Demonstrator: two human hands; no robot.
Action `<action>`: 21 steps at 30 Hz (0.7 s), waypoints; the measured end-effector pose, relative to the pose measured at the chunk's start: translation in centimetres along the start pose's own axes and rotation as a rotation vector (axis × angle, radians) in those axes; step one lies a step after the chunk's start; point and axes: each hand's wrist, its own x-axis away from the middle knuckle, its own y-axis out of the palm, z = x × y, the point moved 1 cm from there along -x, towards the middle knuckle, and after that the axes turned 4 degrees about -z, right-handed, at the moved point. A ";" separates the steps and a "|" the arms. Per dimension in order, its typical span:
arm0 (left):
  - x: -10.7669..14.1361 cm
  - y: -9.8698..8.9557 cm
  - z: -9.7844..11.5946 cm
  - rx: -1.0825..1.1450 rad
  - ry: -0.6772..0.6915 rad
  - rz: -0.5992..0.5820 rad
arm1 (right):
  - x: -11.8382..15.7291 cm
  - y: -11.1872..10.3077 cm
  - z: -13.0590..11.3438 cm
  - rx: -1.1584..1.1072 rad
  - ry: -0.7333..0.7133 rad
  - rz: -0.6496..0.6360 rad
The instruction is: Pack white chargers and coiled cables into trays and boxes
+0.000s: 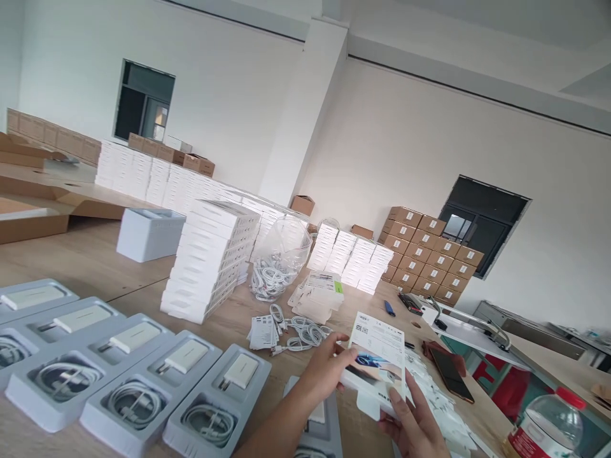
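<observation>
Both my hands hold a white printed box (377,343) above the table's near edge. It carries a picture and a code on its face, and one end flap hangs out at the bottom. My left hand (329,362) grips its left edge, while my right hand (413,416) pinches its lower right corner. Partly hidden under my left forearm lies a grey tray (329,420) with a charger in it. To the left, several grey trays (238,375) stand in a row, each with a white charger (241,370) and a coiled cable (209,425).
A tall stack of white boxes (205,261) stands mid-table, beside a plastic bag of cables (272,277). Loose cables (305,334) and cards (262,332) lie ahead of my hands. On the right are a phone (451,372) and a red-capped bottle (548,423). Cartons (429,254) are stacked behind.
</observation>
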 end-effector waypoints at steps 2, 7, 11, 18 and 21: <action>0.4 0.4 0.1 0.028 -0.014 -0.078 | 0.4 0.2 0.4 0.025 0.027 0.016; -0.3 0.5 0.2 0.240 -0.006 0.051 | 1.4 0.8 1.4 0.073 -0.055 0.024; -1.7 -0.9 0.5 0.313 0.006 0.290 | 2.6 0.6 3.7 0.172 -0.185 0.012; -1.8 -1.2 0.9 0.326 -0.046 0.262 | 3.2 0.6 3.8 0.115 -0.151 0.123; -1.0 0.3 0.3 0.238 -0.130 0.066 | 2.3 0.9 1.7 0.057 -0.049 0.160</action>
